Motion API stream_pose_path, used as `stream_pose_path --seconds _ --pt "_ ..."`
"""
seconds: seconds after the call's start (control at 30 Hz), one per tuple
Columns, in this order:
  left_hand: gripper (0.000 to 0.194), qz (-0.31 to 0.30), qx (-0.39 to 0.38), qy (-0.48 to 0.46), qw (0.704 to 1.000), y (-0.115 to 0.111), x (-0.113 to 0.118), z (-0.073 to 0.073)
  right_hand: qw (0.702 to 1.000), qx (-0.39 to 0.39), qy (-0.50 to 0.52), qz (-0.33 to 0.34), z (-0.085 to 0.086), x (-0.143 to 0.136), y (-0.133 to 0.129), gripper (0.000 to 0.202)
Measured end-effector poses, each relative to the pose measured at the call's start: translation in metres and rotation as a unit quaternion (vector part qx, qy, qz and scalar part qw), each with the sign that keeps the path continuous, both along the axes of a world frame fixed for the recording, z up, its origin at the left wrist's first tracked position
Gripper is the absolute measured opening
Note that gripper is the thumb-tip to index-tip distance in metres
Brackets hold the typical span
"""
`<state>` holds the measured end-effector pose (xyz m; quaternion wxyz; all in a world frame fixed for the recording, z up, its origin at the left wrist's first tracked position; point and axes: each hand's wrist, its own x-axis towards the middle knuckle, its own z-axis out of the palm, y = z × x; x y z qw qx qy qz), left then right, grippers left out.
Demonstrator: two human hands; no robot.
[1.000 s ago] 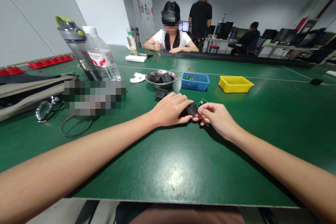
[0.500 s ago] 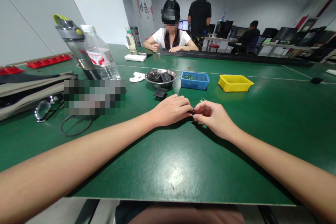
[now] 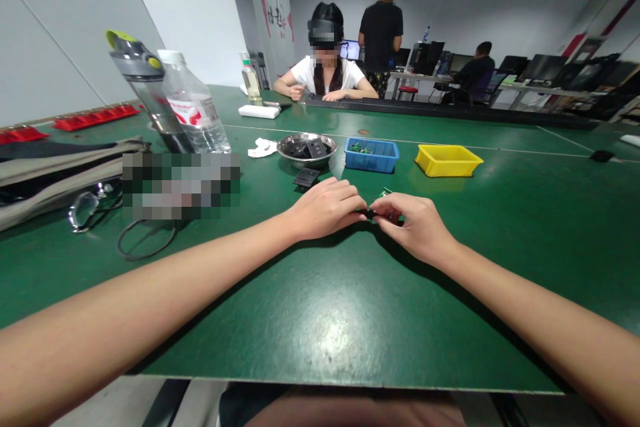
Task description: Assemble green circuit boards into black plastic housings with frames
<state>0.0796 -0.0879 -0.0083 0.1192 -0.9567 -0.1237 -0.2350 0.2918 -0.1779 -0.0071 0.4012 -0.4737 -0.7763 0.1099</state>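
Observation:
My left hand (image 3: 333,208) and my right hand (image 3: 413,221) meet over the green table. Between their fingertips is a small black part (image 3: 370,214), mostly covered by the fingers, so its kind does not show. Both hands are closed on it in a pinch. Just behind my right fingers a small green circuit board (image 3: 385,192) peeks out. Beyond my left hand lies a black plastic housing (image 3: 306,177). A steel bowl (image 3: 306,162) behind it is filled with similar black parts.
A blue bin (image 3: 373,161) holds small green circuit boards; a yellow bin (image 3: 449,163) stands right of it. Left are a water bottle (image 3: 193,110), a grey tumbler (image 3: 150,87), glasses (image 3: 85,209) and a bag (image 3: 55,170). Across the table sits a person (image 3: 325,73) wearing a headset.
The fingers of my right hand have shifted slightly right, away from the left fingertips, and a little more of the black part shows. Everything else stays in place.

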Motion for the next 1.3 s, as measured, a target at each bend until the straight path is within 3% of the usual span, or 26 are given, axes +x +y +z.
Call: stream_pose_path --seconds 0.13,0.3,0.5,0.73,0.9,1.3 --pt "0.043 0.015 -0.036 -0.021 0.999 0.006 -0.008 0.004 0.998 0.039 -0.051 0.007 -0.002 0.007 0.003 0.017" --pt "0.04 0.012 -0.094 0.062 0.994 0.015 -0.013 0.003 0.992 0.065 -0.104 0.013 -0.009 0.015 0.01 0.015" --pt "0.044 0.029 -0.135 0.076 0.987 0.016 -0.009 0.0 0.982 0.09 -0.149 0.068 -0.018 0.018 0.016 0.014" --pt "0.049 0.068 -0.182 0.092 0.977 0.015 -0.008 0.003 0.984 0.111 -0.133 0.038 -0.01 0.02 0.015 0.017" --pt "0.047 0.089 -0.203 0.101 0.97 0.013 -0.007 0.005 0.987 0.104 -0.124 -0.009 -0.006 0.024 0.015 0.017" --pt "0.036 0.08 -0.201 0.086 0.973 0.013 -0.007 0.002 0.982 0.073 -0.162 0.064 -0.013 0.016 0.013 0.014"
